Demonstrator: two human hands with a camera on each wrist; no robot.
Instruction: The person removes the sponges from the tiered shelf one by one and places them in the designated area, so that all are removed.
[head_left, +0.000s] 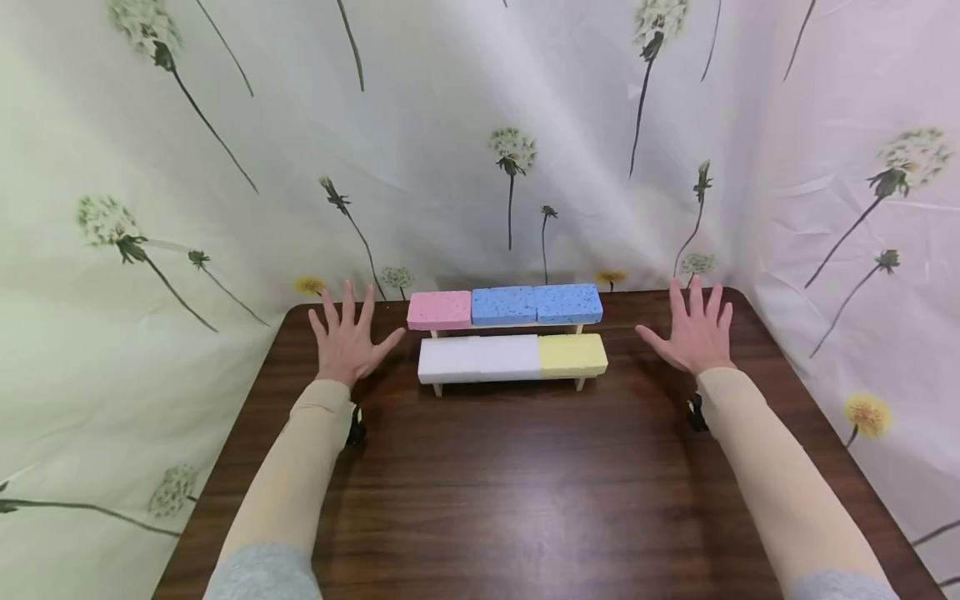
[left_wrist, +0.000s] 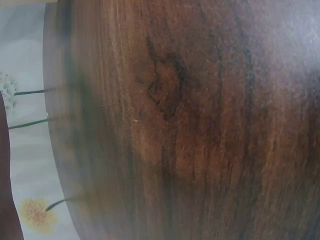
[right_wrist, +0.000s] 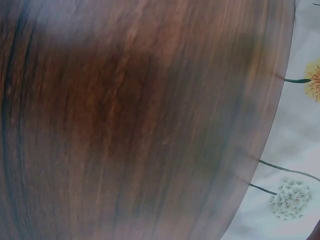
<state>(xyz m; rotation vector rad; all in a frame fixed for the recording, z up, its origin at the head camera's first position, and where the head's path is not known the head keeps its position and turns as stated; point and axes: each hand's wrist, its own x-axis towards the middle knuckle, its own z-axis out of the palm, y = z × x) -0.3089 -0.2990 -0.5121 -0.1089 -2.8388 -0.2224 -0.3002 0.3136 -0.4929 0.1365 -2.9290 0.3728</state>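
Observation:
My left hand [head_left: 348, 343] is spread with straight fingers over the table's far left, holding nothing. On the other side my right hand [head_left: 696, 335] is spread the same way, also with nothing in it. Between them, two low racks carry rows of sponge-like blocks. The back row has a speckled pink block [head_left: 439, 310], a speckled blue block [head_left: 503, 306] and a second blue block [head_left: 568, 303]. In front lie white blocks [head_left: 478, 359] side by side and a yellow block [head_left: 572, 356] at the right end. Both hands are apart from the blocks.
The dark wood-grain table [head_left: 510, 492] fills most of both wrist views. A pale curtain [head_left: 450, 167] printed with dandelions stands behind the table and along its sides. Short pale legs [head_left: 438, 389] hold up the front rack.

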